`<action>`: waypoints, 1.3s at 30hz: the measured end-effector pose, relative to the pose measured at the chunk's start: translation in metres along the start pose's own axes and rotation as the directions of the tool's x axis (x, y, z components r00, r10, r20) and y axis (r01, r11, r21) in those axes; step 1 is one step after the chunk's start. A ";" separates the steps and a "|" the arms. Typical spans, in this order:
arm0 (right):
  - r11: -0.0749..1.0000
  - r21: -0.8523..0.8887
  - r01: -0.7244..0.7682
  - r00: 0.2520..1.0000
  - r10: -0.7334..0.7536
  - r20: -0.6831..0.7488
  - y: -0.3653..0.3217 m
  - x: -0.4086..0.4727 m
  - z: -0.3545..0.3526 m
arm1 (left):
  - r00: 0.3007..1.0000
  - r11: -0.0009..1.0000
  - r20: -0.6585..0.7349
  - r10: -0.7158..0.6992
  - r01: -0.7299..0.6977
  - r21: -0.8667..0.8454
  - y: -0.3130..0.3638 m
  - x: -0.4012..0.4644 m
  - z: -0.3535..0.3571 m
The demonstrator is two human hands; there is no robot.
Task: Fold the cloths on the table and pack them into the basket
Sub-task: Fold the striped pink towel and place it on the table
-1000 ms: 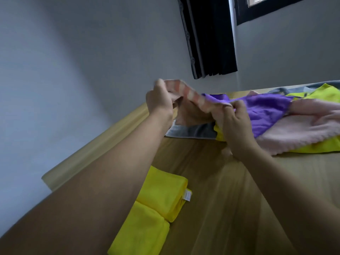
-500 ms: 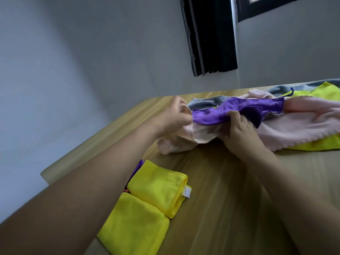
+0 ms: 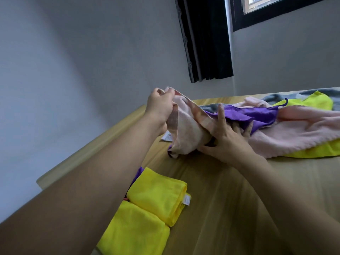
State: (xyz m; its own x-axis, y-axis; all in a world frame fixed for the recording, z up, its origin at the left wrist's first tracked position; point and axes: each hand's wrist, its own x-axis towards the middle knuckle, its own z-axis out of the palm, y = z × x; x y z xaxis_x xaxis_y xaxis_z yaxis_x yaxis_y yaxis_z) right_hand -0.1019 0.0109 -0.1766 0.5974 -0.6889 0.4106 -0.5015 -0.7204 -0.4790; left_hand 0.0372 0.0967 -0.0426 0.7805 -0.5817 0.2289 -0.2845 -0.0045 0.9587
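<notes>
My left hand (image 3: pixel 160 107) pinches the top corner of a pale pink cloth with striped edge (image 3: pixel 187 133) and lifts it off the wooden table (image 3: pixel 239 199). My right hand (image 3: pixel 226 137) presses its spread fingers against the lower side of the same cloth. Behind lies a loose heap: a purple cloth (image 3: pixel 255 115), a large pink cloth (image 3: pixel 298 129), a yellow-green cloth (image 3: pixel 312 103) and a grey cloth (image 3: pixel 211 107). Two folded yellow cloths (image 3: pixel 156 197) (image 3: pixel 134 232) lie side by side near the front left. No basket is visible.
A grey wall runs along the table's left edge (image 3: pixel 88 155). A black curtain (image 3: pixel 206 39) and a dark window frame (image 3: pixel 266 17) are at the back. A sliver of purple fabric (image 3: pixel 138 173) shows beside the folded yellow cloths.
My left hand has risen from the table, pulling the striped pink cloth's corner up. My right hand opened its fingers and moved onto the cloth's side.
</notes>
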 end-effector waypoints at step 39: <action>0.567 0.809 -0.153 0.903 0.413 -0.119 -0.154 0.027 -0.220 | 0.979 0.903 0.153 -0.135 0.185 -0.388 0.145 -0.062 -0.082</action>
State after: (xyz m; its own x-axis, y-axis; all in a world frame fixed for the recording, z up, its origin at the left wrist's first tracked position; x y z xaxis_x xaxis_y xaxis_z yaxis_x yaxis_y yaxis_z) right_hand -0.1464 0.0857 0.0782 0.2572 -0.9292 0.2653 0.1308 -0.2386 -0.9623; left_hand -0.0069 0.1987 0.0962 0.7176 -0.6931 0.0687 0.1036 0.2037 0.9735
